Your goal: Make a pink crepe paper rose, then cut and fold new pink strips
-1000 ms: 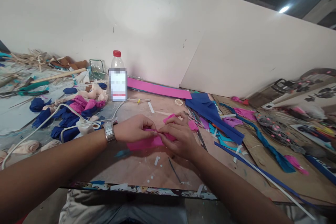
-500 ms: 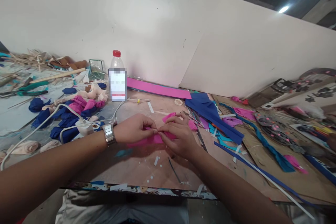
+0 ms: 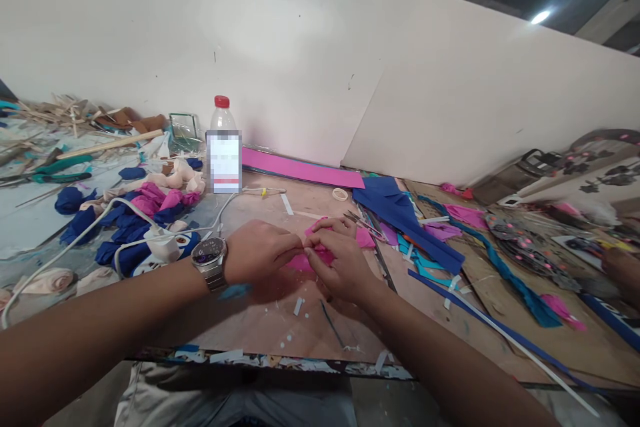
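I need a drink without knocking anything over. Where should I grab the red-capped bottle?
Grip the bottle around its upright body below the red cap, coming from the front right, over bare table. A white cable and fabric scraps crowd its left.

We see a bright pink paper piece (image 3: 314, 259), a long pink sheet (image 3: 300, 170), dark blue sheets (image 3: 395, 210), and blue and pink crumpled flowers (image 3: 135, 213). The bottle (image 3: 223, 147) has a red cap, the wristwatch (image 3: 210, 259) is silver with a dark face, and the bench (image 3: 260, 327) is pale brown.
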Motion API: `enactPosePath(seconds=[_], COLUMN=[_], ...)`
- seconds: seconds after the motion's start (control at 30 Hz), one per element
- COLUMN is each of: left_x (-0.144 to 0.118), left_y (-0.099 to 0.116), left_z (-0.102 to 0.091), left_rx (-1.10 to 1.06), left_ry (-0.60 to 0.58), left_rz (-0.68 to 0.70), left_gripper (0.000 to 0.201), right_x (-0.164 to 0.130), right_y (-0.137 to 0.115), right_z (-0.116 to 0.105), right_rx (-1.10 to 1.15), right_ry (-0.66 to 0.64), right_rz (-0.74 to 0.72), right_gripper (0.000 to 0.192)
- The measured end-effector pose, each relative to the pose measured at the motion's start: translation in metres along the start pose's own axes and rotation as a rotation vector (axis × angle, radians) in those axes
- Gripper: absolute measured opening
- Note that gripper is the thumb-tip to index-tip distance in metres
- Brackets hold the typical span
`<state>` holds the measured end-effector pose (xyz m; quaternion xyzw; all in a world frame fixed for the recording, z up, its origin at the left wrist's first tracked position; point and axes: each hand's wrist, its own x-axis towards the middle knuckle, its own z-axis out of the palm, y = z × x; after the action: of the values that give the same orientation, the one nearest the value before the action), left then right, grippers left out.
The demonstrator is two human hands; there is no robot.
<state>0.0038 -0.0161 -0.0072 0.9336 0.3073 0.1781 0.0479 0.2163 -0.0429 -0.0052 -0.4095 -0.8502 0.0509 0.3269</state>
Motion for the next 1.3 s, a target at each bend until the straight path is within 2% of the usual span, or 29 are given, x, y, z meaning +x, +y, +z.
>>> enactPosePath(seconds=[0.1,0.23,0.4,0.6,0.8,1.07,1.3], left_x=[0.0,0.001,0.002,0.004,0.006,0.008,0.009], left_y=[0.0,-0.001,-0.003,-0.007,-0.007,-0.009,-0.012], left_z=[0.0,-0.003,-0.007,-0.011,-0.013,-0.018,-0.02], left_rx=[-0.05,-0.163,-0.295,-0.435,-0.525,-0.747,-0.907], left_ry=[0.007,-0.01,-0.041,-0.122,-0.164,-0.286,-0.39], left_rz=[-0.043,-0.115,-0.136,-0.149,-0.157,-0.203,-0.291], left_gripper=[0.031,0.028,0.029,0.03,0.04,0.028,0.034], right_x=[0.0,0.0,0.001,0.002,0.001,0.001,0.001], right_y=[0.0,0.004,0.005,0.003,0.001,0.002,0.002], right_z=[0.001,0.002,0.003,0.001,-0.002,0.0,-0.001], right_rx=[0.034,0.074,0.089,0.104,0.125,0.156,0.113], right_ry=[-0.039,-0.028,-0.021,-0.015,-0.058,0.01,-0.019], right_rz=[0.041,0.072,0.044,0.075,0.011,-0.057,-0.125], right_gripper=[0.008,0.007,0.007,0.008,0.006,0.007,0.009])
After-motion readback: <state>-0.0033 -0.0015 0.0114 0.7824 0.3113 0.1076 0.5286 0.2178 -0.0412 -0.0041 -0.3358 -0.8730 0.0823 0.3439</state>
